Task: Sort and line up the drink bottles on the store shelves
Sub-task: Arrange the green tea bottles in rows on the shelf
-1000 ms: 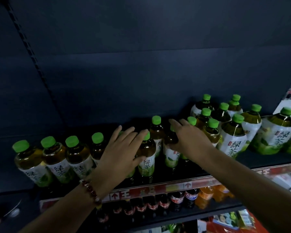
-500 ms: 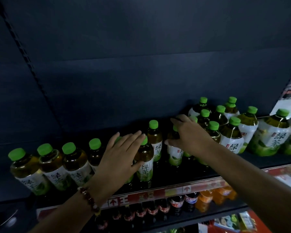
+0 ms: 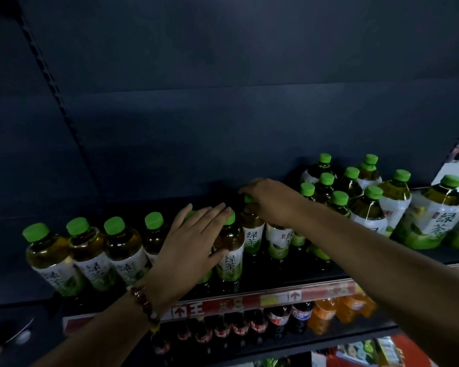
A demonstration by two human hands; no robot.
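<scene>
Poor light; the shelf (image 3: 289,276) surface and the lower parts of most bottles are lost in shadow. The left hand (image 3: 190,245) covers one green-capped bottle almost wholly, with only a sliver of its cap visible between the fingers. The right hand (image 3: 272,201) hides the neck and most of the cap of the bottle beneath it (image 3: 252,229); its fingertips curl down over that cap, apparently pinching it, though the contact itself is obscured. The right forearm masks the bottles directly behind it. At 3 o'clock the outermost bottles are cut off by the frame edge, and a pale sign there is illegible.

The left hand lies flat with fingers straight and together, its fingertips against the cap and its thumb against the shoulder of a front bottle (image 3: 229,250). The two hands are close together but not touching.

All green tea bottles stand upright, long axis vertical, caps up; the wide lens makes the four-bottle row at 9 o'clock (image 3: 90,255) appear to lean outward. Labels face the viewer. A denser cluster of larger bottles (image 3: 366,207) stands at 2 o'clock of the hands. Below the red price strip (image 3: 249,301), at 6 o'clock, dark cola bottles (image 3: 276,324) and orange soda bottles (image 3: 339,311) sit on the lower shelf, partly hidden
</scene>
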